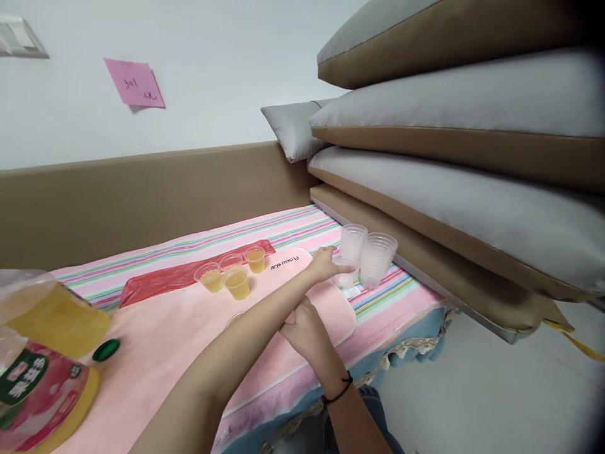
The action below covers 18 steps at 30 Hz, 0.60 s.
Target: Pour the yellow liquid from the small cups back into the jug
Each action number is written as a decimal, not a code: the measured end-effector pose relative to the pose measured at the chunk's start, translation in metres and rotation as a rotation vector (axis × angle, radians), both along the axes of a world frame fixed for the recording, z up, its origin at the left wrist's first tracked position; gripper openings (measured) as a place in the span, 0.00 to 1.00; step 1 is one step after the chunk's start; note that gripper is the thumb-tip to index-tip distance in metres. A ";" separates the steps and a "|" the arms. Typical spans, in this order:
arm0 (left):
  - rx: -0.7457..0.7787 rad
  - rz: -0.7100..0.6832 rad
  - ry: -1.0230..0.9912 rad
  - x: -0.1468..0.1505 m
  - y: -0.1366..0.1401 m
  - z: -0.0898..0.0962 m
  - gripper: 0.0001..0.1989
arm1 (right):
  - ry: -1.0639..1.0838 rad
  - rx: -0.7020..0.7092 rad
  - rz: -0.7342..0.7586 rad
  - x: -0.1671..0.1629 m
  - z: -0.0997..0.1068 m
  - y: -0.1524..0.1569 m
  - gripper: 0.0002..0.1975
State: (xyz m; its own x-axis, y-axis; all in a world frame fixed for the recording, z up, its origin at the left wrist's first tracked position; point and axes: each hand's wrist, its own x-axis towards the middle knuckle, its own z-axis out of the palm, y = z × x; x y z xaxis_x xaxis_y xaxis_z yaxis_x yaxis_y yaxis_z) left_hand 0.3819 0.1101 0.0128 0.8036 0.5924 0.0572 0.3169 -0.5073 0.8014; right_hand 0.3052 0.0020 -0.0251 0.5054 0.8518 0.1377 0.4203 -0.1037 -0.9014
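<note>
My left hand (325,265) stretches across to the right, thumb and fingers apart, at a short stack of clear plastic cups (346,279). Its thumb lies in front of that stack. Two taller stacks of clear cups (353,239) stand just behind and to the right. Under my left forearm, my right hand (307,331) is curled, its fingertips partly hidden; what it holds, if anything, I cannot make out. Several small cups of yellow juice (237,285) stand on the pink mat (174,340). Another cup's rim (234,320) peeks out behind my left forearm.
At the left are a large juice bottle (47,397), another container of yellow juice (61,315) and a green cap (106,350). A red plastic wrapper (155,279) lies behind the mat. Stacked grey-and-brown cushions (449,107) overhang the right side. The striped cloth (397,302) ends at a ruffled front edge.
</note>
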 end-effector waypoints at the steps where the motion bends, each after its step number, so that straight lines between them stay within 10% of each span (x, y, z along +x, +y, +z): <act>1: 0.003 0.012 -0.026 -0.004 0.002 0.007 0.38 | 0.009 -0.022 0.005 -0.001 0.001 -0.001 0.21; 10: 0.167 0.276 -0.271 -0.137 0.075 0.078 0.22 | 0.016 -0.134 -0.003 -0.002 0.004 0.002 0.22; 18: 0.110 0.797 -0.260 -0.298 0.147 0.014 0.21 | -0.019 -0.139 -0.022 -0.001 -0.006 0.006 0.20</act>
State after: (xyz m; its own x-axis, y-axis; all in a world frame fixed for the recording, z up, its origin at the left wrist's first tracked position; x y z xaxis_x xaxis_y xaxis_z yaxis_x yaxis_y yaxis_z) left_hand 0.0841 0.2573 0.0266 0.1012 0.9567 0.2730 0.4256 -0.2896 0.8573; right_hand 0.3040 0.0078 -0.0307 0.5222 0.8523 0.0290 0.4339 -0.2362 -0.8695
